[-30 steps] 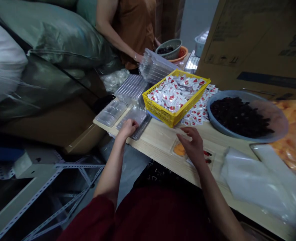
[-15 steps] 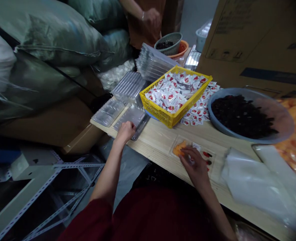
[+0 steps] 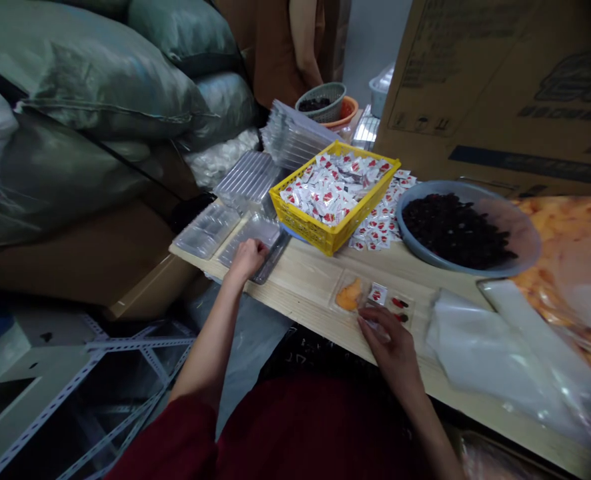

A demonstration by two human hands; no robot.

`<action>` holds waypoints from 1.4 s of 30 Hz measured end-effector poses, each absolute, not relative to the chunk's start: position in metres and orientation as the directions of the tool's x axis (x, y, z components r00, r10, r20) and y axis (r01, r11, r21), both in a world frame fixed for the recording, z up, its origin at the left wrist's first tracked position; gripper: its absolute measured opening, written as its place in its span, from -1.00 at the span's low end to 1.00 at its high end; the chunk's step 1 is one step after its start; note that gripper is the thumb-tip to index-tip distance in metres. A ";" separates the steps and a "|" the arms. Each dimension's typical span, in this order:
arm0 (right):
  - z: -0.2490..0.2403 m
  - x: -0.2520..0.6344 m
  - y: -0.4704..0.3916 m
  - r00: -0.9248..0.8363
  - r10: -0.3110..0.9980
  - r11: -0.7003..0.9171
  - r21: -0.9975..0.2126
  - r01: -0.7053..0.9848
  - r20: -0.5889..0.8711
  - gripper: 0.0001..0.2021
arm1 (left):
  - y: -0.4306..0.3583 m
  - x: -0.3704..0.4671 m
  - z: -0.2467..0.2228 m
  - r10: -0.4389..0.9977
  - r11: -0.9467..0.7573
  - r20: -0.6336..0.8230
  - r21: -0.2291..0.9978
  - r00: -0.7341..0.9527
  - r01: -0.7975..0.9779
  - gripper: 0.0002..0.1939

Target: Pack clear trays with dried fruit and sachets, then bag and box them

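My left hand [image 3: 249,259] rests with curled fingers on a stack of clear plastic trays [image 3: 235,248] near the table's front edge; what the fingertips pinch is hidden. At the near side of a clear compartment tray [image 3: 339,283] is my right hand [image 3: 393,343], its fingers bent together. Something pale and shiny shows under those fingers, too hidden to name. In the tray's left part lies an orange piece [image 3: 349,295]. Beside it are a white sachet with a red print [image 3: 377,294] and small dark-and-red pieces [image 3: 400,303].
A yellow basket [image 3: 303,230] full of sachets stands behind, loose sachets [image 3: 375,233] beside it. Further right are a blue bowl [image 3: 528,243] of dark pieces, plastic bags [image 3: 475,340] and a large carton [image 3: 425,143]. Another person's arm [image 3: 304,40] is at the back.
My right hand has drawn back from the orange piece toward me, uncovering it and the sachet. My left hand stays on the tray stack. The other person's arm has lowered.
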State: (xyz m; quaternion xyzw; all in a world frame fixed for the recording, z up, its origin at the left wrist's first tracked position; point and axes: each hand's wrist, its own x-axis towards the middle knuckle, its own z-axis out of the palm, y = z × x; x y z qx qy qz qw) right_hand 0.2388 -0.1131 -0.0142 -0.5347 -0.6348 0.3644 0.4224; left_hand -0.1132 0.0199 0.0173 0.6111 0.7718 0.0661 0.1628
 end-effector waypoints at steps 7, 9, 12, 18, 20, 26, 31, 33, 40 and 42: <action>-0.009 0.250 -0.127 -0.039 0.987 0.156 -0.898 0.412 0.153 -0.78 | 0.021 -0.112 0.016 0.966 0.239 -0.159 0.257 -0.203 0.936 -0.71; -0.010 0.251 -0.131 -0.033 0.987 0.158 -0.897 0.414 0.158 -0.78 | 0.023 -0.109 0.016 0.965 0.245 -0.155 0.230 -0.213 0.942 -0.71; -0.010 0.250 -0.136 -0.036 0.988 0.150 -0.907 0.393 0.148 -0.78 | 0.026 -0.103 0.015 0.962 0.254 -0.147 0.180 -0.229 0.950 -0.73; -0.014 0.249 -0.137 -0.046 0.984 0.174 -0.890 0.421 0.170 -0.81 | 0.024 -0.094 0.017 0.963 0.248 -0.134 0.099 -0.234 0.964 -0.73; -0.015 0.249 -0.136 -0.044 0.984 0.176 -0.887 0.426 0.174 -0.81 | 0.018 -0.095 0.022 0.965 0.246 -0.117 0.102 -0.234 0.964 -0.71; -0.018 0.249 -0.134 -0.053 0.984 0.178 -0.894 0.412 0.171 -0.81 | -0.009 -0.110 0.042 0.944 0.293 0.089 0.223 -0.318 0.930 -0.68; -0.021 0.240 -0.134 -0.077 0.980 0.197 -0.895 0.401 0.181 -0.80 | -0.010 -0.119 0.036 0.956 0.222 0.126 0.275 -0.264 0.936 -0.71; -0.021 0.237 -0.135 -0.077 0.979 0.202 -0.893 0.402 0.187 -0.80 | -0.004 -0.121 0.029 0.966 0.175 0.134 0.289 -0.221 0.941 -0.66; -0.020 0.241 -0.138 -0.070 0.981 0.196 -0.891 0.409 0.183 -0.79 | 0.007 -0.123 0.016 0.958 0.286 -0.024 0.212 -0.287 0.935 -0.75; -0.019 0.243 -0.137 -0.070 0.982 0.191 -0.894 0.406 0.178 -0.79 | 0.003 -0.124 0.019 0.952 0.304 -0.023 0.194 -0.306 0.933 -0.72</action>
